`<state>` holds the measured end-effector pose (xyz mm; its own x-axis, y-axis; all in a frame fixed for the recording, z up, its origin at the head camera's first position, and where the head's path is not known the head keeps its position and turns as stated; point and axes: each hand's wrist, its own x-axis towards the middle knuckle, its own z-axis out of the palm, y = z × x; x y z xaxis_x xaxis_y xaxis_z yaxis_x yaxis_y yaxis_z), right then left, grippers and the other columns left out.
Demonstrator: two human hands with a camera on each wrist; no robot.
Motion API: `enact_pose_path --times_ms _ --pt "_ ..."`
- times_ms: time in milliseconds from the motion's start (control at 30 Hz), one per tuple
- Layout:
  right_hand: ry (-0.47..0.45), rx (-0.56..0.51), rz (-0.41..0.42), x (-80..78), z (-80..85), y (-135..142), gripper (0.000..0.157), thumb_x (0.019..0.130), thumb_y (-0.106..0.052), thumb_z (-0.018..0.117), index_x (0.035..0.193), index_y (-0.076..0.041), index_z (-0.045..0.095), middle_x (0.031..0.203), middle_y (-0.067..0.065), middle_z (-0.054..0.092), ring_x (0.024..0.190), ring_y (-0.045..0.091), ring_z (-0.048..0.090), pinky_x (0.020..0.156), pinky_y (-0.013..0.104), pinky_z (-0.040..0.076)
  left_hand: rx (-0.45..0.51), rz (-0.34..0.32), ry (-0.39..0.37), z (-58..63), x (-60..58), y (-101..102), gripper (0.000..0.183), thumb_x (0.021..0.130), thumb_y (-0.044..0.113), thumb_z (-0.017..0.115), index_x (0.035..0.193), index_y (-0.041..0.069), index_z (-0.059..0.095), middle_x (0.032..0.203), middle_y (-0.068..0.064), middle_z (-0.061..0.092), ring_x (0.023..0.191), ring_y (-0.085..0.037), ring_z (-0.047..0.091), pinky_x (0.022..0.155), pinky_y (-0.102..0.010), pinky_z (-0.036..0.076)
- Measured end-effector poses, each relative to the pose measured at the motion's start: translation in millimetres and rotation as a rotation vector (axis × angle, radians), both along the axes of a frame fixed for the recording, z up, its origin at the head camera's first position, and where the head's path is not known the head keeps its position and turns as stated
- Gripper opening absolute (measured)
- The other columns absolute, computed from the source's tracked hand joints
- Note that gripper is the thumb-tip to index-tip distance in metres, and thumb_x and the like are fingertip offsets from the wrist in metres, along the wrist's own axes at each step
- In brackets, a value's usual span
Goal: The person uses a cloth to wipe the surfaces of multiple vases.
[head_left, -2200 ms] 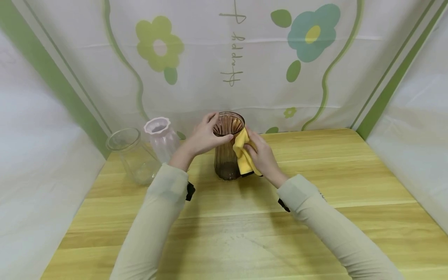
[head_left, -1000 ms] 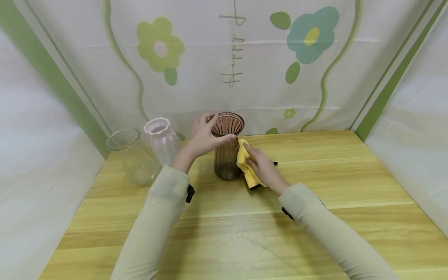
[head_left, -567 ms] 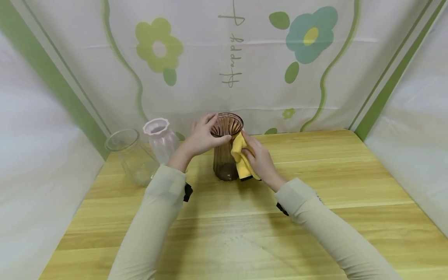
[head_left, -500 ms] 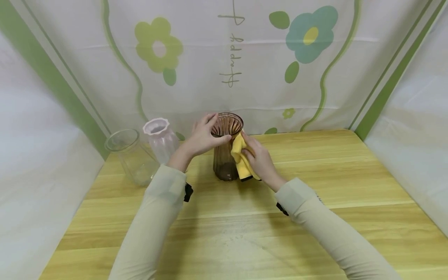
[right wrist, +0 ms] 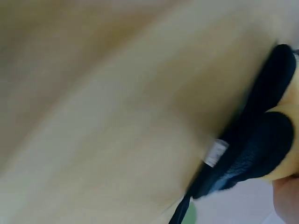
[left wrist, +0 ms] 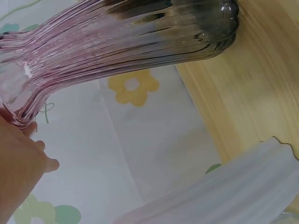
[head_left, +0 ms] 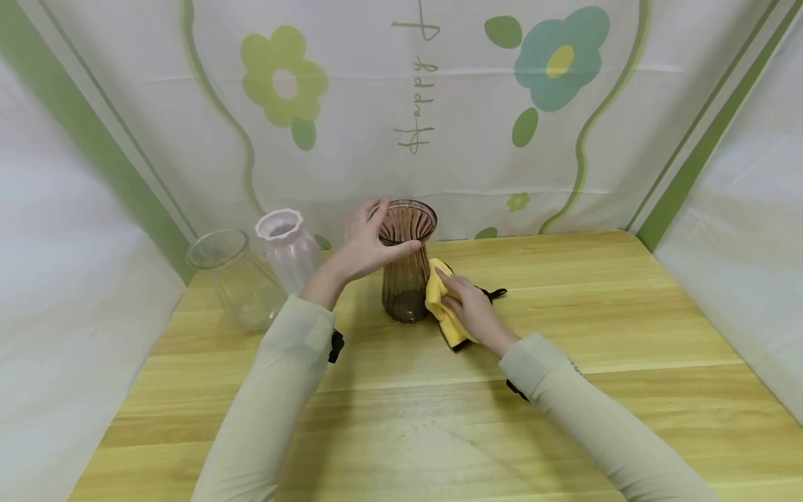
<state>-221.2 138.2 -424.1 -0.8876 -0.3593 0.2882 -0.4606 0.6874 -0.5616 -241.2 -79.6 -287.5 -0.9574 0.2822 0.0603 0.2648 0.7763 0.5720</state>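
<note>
A ribbed, brownish-purple glass vase (head_left: 404, 282) stands upright on the table, its flared mouth facing up. My left hand (head_left: 364, 247) grips it by the rim, thumb across the front and fingers at the far side. The ribbed glass vase (left wrist: 140, 42) spans the top of the left wrist view, with part of my left hand (left wrist: 21, 163) at its rim. My right hand (head_left: 473, 307) holds a folded yellow cloth (head_left: 442, 307) against the vase's lower right side. In the right wrist view, the cloth (right wrist: 247, 149) shows a dark underside, a white tag and a loop.
Left of my left hand stand a pale pink vase (head_left: 295, 254) with a scalloped rim and a clear glass vase (head_left: 247, 293). Behind the wooden table (head_left: 426, 418) hangs a flower-printed curtain (head_left: 464, 167), close to the table's far edge.
My right hand, holding the cloth, has gone from below the rim to the lower side, up again, and now down once more. My left hand keeps its grip; the vase stays in place.
</note>
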Motion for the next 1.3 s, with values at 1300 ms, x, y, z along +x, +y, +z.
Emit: enact_pose_path --times_ms 1300 --pt "0.052 -0.129 0.0 -9.2 27.9 -8.3 0.061 0.094 -0.008 0.056 0.15 -0.015 0.032 0.137 0.022 0.05 0.124 0.039 0.05 0.106 0.052 0.042 -0.066 -0.039 0.01 1.0 -1.3 2.6 0.097 0.085 0.061 0.054 0.155 0.012 0.007 0.162 -0.007 0.008 0.15 -0.033 0.007 0.121 -0.055 0.0"
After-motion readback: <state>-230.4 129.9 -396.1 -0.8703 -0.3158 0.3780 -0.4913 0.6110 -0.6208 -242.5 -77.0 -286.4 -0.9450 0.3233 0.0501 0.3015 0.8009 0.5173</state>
